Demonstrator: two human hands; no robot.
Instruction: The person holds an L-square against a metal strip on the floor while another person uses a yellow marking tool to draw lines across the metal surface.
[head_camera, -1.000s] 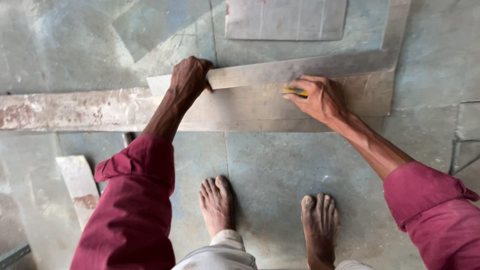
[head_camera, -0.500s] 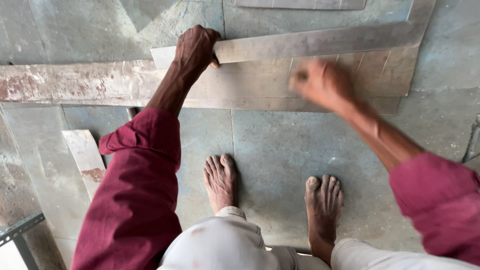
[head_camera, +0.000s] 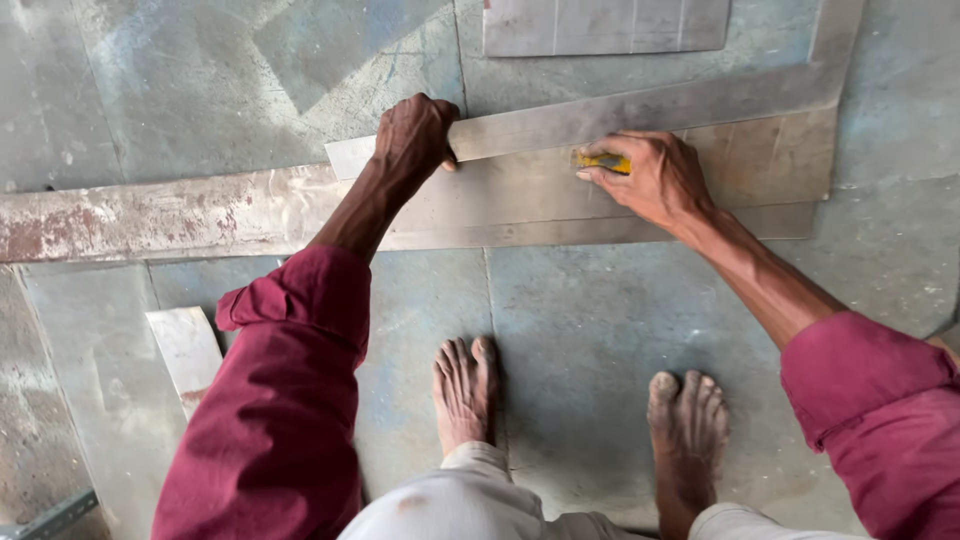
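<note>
Bent over a concrete floor (head_camera: 620, 330), you press your left hand (head_camera: 415, 135) down on a long metal straightedge (head_camera: 640, 108), fingers curled over its upper edge and palm flat on the steel near its left end. The straightedge lies at a slight slant across a sheet of metal (head_camera: 760, 165) on the floor, its far end turning up into the short leg of a square at the upper right. Your right hand (head_camera: 655, 178) is closed in a pinch around a small yellow marking tool (head_camera: 600, 160), whose tip touches the sheet just below the straightedge's lower edge. A rust-stained strip (head_camera: 150, 215) runs off to the left beneath your forearm. Your bare feet (head_camera: 465, 390) stand apart on the floor below the sheet, and maroon sleeves (head_camera: 290, 400) are rolled above both wrists.
</note>
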